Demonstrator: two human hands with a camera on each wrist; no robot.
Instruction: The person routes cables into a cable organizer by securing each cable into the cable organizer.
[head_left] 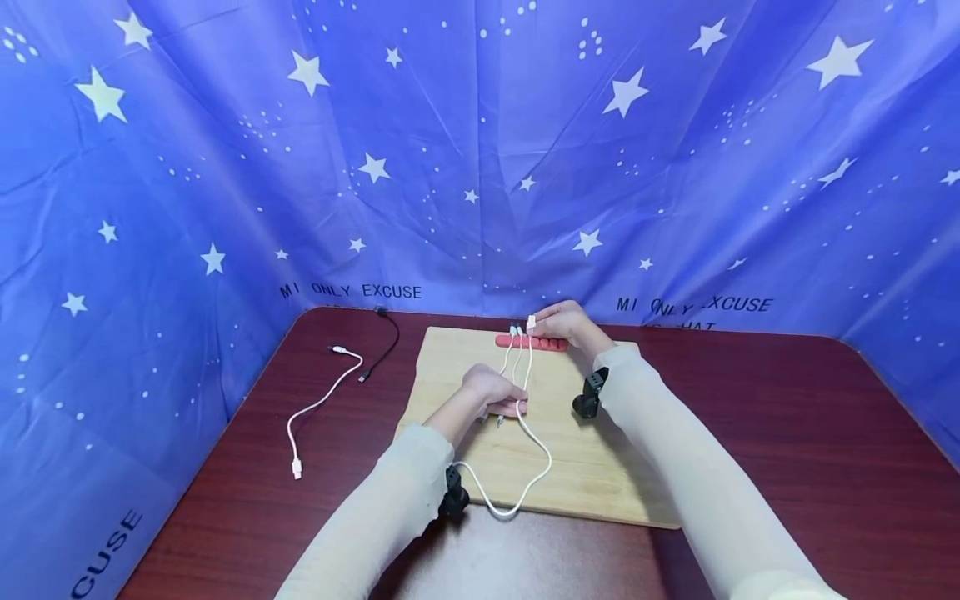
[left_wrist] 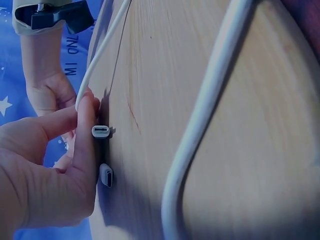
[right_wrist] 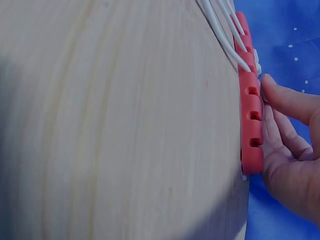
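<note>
A red cable holder [head_left: 551, 343] with several slots lies along the far edge of the wooden board [head_left: 600, 467]. White cables [right_wrist: 215, 25] run through its upper slots in the right wrist view, their ends showing past its far side. My right hand [head_left: 568, 323] pinches the white plug [head_left: 532, 322] of one cable just behind the holder. Nearer to me, my left hand [head_left: 495, 390] pinches that white cable [head_left: 528, 367] between thumb and fingers above the board. Two white cable connectors [left_wrist: 100, 131] show just below the left fingers. The held cable's slack loops over the board's front.
On the dark red table [head_left: 787, 417], left of the board, lie a loose white cable [head_left: 326, 396] and a short black cable [head_left: 388, 350]. A blue star-patterned curtain [head_left: 480, 167] hangs behind and at the sides. Black wrist cameras [head_left: 591, 393] sit on both sleeves.
</note>
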